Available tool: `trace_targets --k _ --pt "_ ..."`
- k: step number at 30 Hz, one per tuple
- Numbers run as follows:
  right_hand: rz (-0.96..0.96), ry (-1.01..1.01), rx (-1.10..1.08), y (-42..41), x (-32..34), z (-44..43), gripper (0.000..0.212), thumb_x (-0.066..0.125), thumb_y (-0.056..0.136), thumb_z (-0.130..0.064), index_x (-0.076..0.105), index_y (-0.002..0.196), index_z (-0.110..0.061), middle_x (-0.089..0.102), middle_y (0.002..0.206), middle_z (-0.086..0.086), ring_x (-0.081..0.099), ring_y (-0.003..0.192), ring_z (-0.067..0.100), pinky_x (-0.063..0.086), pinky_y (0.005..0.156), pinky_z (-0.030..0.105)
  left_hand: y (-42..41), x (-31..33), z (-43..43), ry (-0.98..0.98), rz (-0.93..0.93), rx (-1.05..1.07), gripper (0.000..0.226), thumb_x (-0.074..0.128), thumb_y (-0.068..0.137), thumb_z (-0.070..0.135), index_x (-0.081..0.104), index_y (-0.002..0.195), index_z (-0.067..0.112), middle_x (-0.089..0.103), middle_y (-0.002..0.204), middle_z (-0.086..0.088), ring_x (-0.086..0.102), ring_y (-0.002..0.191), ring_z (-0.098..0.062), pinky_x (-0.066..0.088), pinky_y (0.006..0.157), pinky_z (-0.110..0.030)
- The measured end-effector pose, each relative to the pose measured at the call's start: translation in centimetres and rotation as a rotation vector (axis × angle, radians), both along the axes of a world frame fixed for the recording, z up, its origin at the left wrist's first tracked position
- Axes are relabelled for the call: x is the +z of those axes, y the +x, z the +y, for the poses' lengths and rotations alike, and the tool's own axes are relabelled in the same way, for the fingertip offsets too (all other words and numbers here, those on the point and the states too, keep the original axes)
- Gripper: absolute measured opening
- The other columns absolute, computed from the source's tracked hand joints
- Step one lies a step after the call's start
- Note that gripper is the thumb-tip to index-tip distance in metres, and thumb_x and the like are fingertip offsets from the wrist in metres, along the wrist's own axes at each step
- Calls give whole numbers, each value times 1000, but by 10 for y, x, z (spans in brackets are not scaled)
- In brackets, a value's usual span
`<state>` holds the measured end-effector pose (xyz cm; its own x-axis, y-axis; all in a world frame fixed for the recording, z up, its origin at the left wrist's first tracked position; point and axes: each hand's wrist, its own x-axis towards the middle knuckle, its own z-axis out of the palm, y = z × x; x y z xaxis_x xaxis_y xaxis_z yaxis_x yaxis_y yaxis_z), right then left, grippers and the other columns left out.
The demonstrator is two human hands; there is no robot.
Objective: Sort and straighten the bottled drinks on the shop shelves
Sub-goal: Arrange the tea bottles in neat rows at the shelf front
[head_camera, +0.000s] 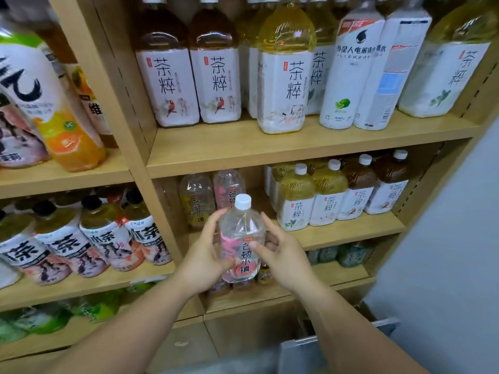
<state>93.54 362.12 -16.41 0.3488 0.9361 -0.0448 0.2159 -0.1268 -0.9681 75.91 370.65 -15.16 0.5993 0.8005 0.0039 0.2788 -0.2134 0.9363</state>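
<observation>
Two bare forearms (129,327) are reaching up from the six o'clock edge toward the wooden shelving. At nine o'clock of the view, black-capped iced tea bottles (102,233) are crowding the left bay, and an orange juice bottle (73,139) is standing on the shelf above them, toward ten o'clock.

The left hand (205,255) is gripping the clear bottle (241,247) from its nine o'clock side, with the thumb lying across the pink label and the index finger rising along the shoulder. That bottle, white-capped and upright, is being held just in front of the middle shelf (337,236) of the right bay, its base hanging lower than the shelf's front edge. Two similar clear bottles (197,201) are standing at its twelve o'clock, further back on that shelf.

The right hand (286,257) is gripping it from the three o'clock side, thumb pressing on the label, index finger touching the shoulder, the other fingers curling behind.

At two o'clock of the held bottle, yellow and brown tea bottles (326,203) are standing in a row. On the top shelf (270,149), large tea bottles (216,85) are lining up, with two white bottles (351,76) at one o'clock of the view. A grey wall (445,252) is filling the three o'clock side.
</observation>
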Motion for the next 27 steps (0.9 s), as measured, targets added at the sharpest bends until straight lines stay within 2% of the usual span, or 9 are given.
trace_targets --k 5,7,11,14,17,20,22,24,27 --pt "-109 -66 -42 7 -11 38 78 71 95 -19 29 160 -32 58 119 -39 58 126 -5 48 113 37 18 -25 43 -4 38 8 103 80 81 -4 28 141 62 58 137 16 62 120 1 57 93 -27" --pt "-136 -86 -59 10 -18 52 78 72 94 -21 31 160 -31 57 119 -38 58 125 -5 48 112 38 22 -37 59 -8 45 15 99 80 82 -2 30 137 63 53 142 16 58 127 -3 58 95 -29" --pt "-170 -110 -91 8 -22 71 73 74 94 -23 37 157 -30 62 131 -22 59 122 -4 51 108 31 23 -56 82 10 79 58 88 84 81 9 34 137 54 56 138 15 55 126 1 49 89 -12" --pt "-255 -138 -130 9 -25 82 77 81 87 -21 43 153 -33 65 125 -21 60 117 -4 50 101 21 27 -61 86 120 186 178 84 85 81 17 40 148 39 50 128 12 51 122 -5 42 96 -23" --pt "-294 -158 -153 12 -32 89 72 83 84 -20 47 145 -37 63 107 -28 62 105 -8 49 87 10 29 -68 89 222 244 260 76 86 80 24 50 145 37 51 116 5 53 112 -12 47 97 -30" --pt "-307 -175 -158 14 -37 99 50 81 87 -21 51 124 -38 70 100 -23 67 95 -8 61 85 27 33 -66 92 224 262 295 52 86 79 29 61 124 37 54 108 7 58 106 -12 53 98 -36" --pt "-333 -155 -160 15 -38 106 53 81 86 -25 49 125 -40 73 102 -15 71 95 0 63 83 38 35 -61 94 228 287 297 72 85 81 29 51 143 41 55 102 11 57 100 -8 49 93 -28" --pt "-365 -143 -145 18 -41 112 57 81 84 -30 46 128 -38 74 103 -8 73 96 8 63 80 44 35 -57 96 239 300 269 101 84 82 28 20 155 53 55 96 13 53 93 -3 44 89 -22" --pt "-354 -160 -107 22 -44 116 55 80 85 -32 45 126 -40 73 106 -7 72 98 10 63 83 44 36 -52 94 230 311 263 105 83 83 27 12 156 53 51 97 12 53 91 -2 44 87 -23"
